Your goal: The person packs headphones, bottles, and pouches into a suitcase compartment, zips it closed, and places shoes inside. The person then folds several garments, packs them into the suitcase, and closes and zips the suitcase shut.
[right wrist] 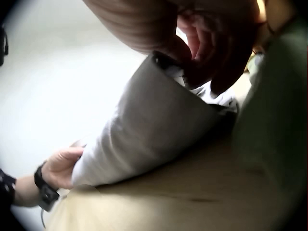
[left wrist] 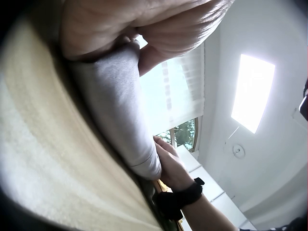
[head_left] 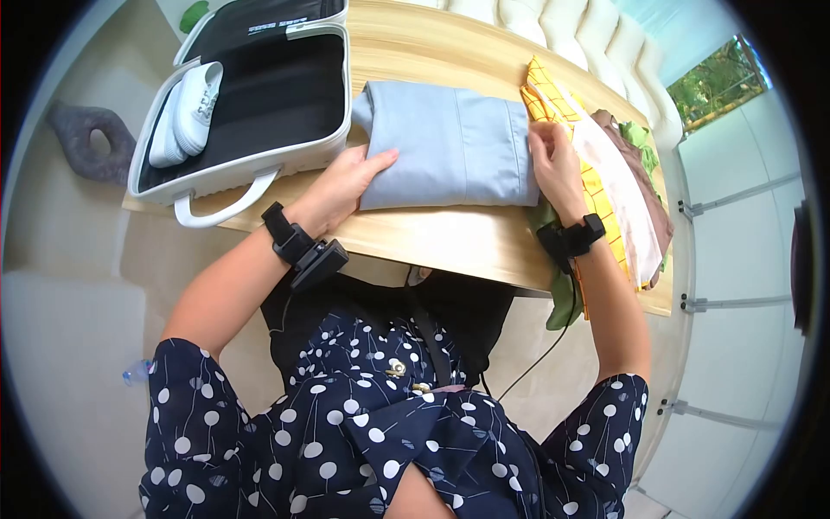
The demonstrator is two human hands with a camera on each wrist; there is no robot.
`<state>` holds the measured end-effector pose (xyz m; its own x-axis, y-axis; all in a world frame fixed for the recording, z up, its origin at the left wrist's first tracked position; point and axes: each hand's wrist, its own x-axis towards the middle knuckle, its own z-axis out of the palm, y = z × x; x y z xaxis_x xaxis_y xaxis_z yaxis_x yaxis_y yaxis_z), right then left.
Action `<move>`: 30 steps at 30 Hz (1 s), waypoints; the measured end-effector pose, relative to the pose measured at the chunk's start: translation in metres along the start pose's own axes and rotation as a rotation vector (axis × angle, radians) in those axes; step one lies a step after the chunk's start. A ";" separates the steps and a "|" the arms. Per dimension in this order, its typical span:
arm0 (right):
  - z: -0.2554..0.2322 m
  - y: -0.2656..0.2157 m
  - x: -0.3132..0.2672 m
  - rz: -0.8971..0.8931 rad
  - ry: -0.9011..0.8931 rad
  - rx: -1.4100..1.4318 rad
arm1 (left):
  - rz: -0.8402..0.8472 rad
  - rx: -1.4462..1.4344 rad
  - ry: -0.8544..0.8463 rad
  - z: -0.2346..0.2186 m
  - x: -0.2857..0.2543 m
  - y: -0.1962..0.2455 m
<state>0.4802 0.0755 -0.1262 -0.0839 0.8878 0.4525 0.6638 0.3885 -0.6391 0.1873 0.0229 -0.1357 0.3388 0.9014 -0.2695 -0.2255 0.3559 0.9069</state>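
Observation:
A folded grey-blue garment lies as a flat rectangle near the front of the wooden table. At its left edge, my left hand grips it with the thumb on top and the fingers hidden below. My right hand pinches the right edge with curled fingers. The right wrist view shows the layered end of the garment, its folds parting a little under the right fingers. Seen from the left wrist, the garment forms a thick, rounded bundle between both hands.
On the left, an open white suitcase with black lining holds white sneakers. Yellow checked cloth, pale pink cloth, brown and green pieces lie at the right. Green cloth hangs over the front edge. Behind stands a cream padded seat.

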 end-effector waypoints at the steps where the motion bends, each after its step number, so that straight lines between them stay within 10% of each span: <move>1: -0.003 -0.008 0.006 0.033 -0.025 -0.100 | 0.014 -0.014 -0.005 0.001 -0.001 0.000; 4: 0.004 -0.053 0.017 -0.420 0.016 -0.267 | 0.035 -0.050 0.003 0.002 -0.002 -0.003; 8: 0.044 -0.047 0.026 -0.502 -0.192 -0.448 | 0.060 -0.048 0.015 0.003 0.000 -0.004; 11: 0.065 -0.021 0.029 -0.315 -0.673 -0.462 | 0.037 -0.049 0.074 -0.001 0.000 -0.008; 14: 0.065 -0.021 0.030 -0.298 -0.680 -0.457 | 0.119 0.046 0.129 -0.002 -0.007 -0.015; 20: 0.067 -0.018 0.030 -0.311 -0.677 -0.432 | 0.854 1.597 0.222 0.036 -0.050 0.001; 27: 0.057 -0.023 0.026 -0.338 -0.626 -0.349 | 0.829 1.839 0.171 0.028 0.001 -0.012; 30: 0.033 -0.050 0.003 -0.324 -0.293 0.016 | 0.835 1.856 0.156 0.023 0.007 -0.013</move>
<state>0.4224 0.0664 -0.1135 -0.4951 0.7508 0.4373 0.5567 0.6605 -0.5038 0.2136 0.0192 -0.1423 0.5801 0.7237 0.3739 0.7928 -0.6070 -0.0553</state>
